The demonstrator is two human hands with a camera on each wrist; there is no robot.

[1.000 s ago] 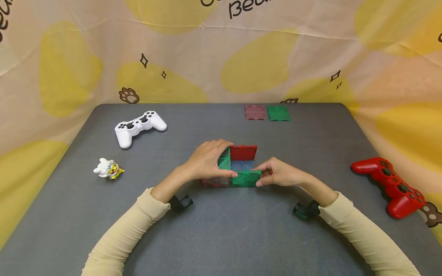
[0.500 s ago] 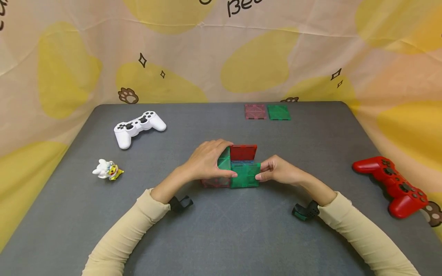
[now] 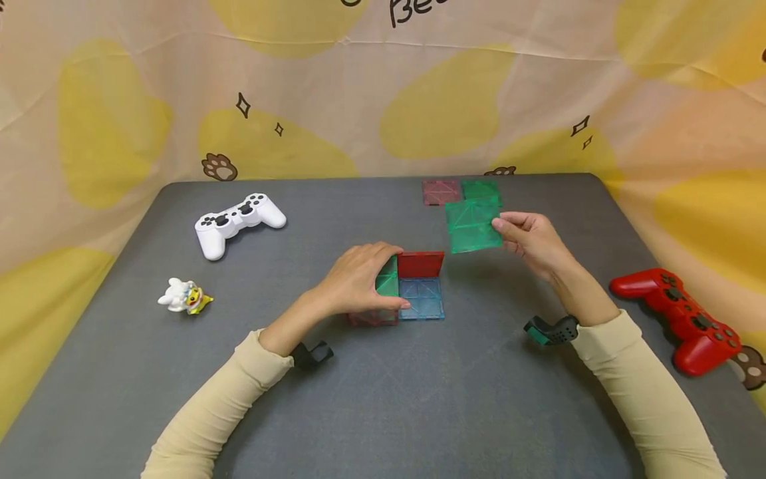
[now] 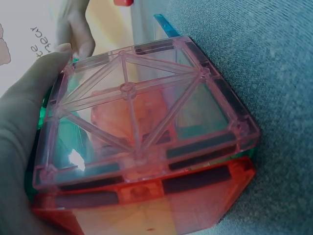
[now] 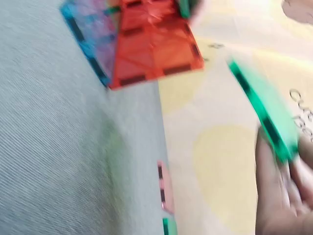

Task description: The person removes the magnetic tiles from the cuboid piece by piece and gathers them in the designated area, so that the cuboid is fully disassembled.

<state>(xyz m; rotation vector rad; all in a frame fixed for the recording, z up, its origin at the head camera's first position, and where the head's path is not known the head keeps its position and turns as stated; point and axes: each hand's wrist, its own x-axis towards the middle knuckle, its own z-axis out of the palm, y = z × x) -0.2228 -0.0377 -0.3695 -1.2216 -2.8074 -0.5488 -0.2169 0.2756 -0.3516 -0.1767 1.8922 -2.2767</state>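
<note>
My left hand (image 3: 359, 279) grips a box of see-through magnetic tiles, thumb at its front and fingers at the back. A pink tile (image 4: 112, 117) forms the box side nearest the left wrist camera. Joined at the box's right, a blue tile (image 3: 421, 299) lies flat, and a red tile (image 3: 421, 265) stands upright along its back edge. Off to the back right, my right hand (image 3: 535, 243) pinches a green magnetic tile (image 3: 473, 229) by its right edge, raised above the table. This tile looks blurred in the right wrist view.
Flat at the table's back edge lie a pink tile (image 3: 441, 192) and another green tile (image 3: 481, 189), partly covered by the held one. A white game controller (image 3: 241, 223) and a small figurine (image 3: 185, 296) are on the left. A red controller (image 3: 676, 319) lies at the right edge.
The green tile stood upright at the blue tile's front edge; my right hand has lifted it away, up and toward the back right. My left hand stays in place.
</note>
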